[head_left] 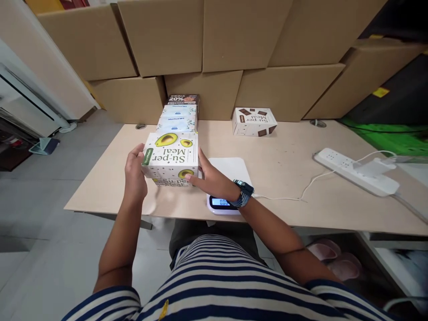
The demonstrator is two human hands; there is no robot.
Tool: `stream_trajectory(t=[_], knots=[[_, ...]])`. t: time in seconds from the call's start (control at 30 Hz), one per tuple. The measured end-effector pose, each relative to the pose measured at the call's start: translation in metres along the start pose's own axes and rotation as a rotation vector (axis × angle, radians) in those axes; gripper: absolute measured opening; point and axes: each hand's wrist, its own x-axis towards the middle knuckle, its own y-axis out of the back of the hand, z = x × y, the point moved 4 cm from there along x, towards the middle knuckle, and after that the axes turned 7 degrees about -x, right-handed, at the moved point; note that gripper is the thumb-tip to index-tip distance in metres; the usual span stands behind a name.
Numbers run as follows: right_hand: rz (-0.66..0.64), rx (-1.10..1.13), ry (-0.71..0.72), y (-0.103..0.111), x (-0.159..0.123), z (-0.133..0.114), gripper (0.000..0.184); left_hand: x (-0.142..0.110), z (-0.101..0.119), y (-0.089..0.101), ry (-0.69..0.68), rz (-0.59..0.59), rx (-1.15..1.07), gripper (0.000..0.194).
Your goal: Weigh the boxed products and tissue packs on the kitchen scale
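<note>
Both my hands grip a white avocado-print "Su-per Meal" box [171, 155], held just above or on a second like box [172, 182] on the table. My left hand [135, 171] clasps its left side. On the box's right side sits my right hand [211, 177], with a watch on the wrist. Behind it runs a row of pale blue boxes [179, 117] ending in a dark box marked 20% [183, 98]. A white digital scale [228, 185] lies right of my hands, display lit. A chocolate-print "Su-per Meal" box [254, 121] sits further back.
Large cardboard cartons [240, 49] are stacked against the back of the beige table [287, 187]. A white power strip [354, 171] with a plug and cable lies at the right. Pink slippers [329, 256] sit on the floor under the table.
</note>
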Motion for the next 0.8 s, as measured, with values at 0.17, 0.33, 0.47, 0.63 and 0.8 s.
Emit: stream_trajectory(t=[0.17, 0.33, 0.47, 0.63, 0.8], knots=[[0.052, -0.007, -0.051, 0.007, -0.001, -0.011, 0.121, -0.005, -0.003, -0.002, 0.035, -0.012, -0.009, 0.049], [0.058, 0.079, -0.067, 0.004, 0.000, -0.005, 0.123, -0.003, -0.003, -0.003, 0.027, -0.025, 0.017, 0.057], [0.058, 0.127, -0.095, 0.004, -0.001, -0.003, 0.123, 0.002, -0.002, -0.001, 0.028, -0.048, 0.086, 0.071], [0.059, 0.153, -0.180, 0.013, -0.011, 0.000, 0.126, -0.026, 0.007, -0.006, -0.404, -0.064, 0.462, 0.080], [0.212, 0.180, -0.243, 0.035, -0.024, 0.012, 0.130, -0.097, 0.004, -0.064, -1.127, -0.436, 0.545, 0.081]])
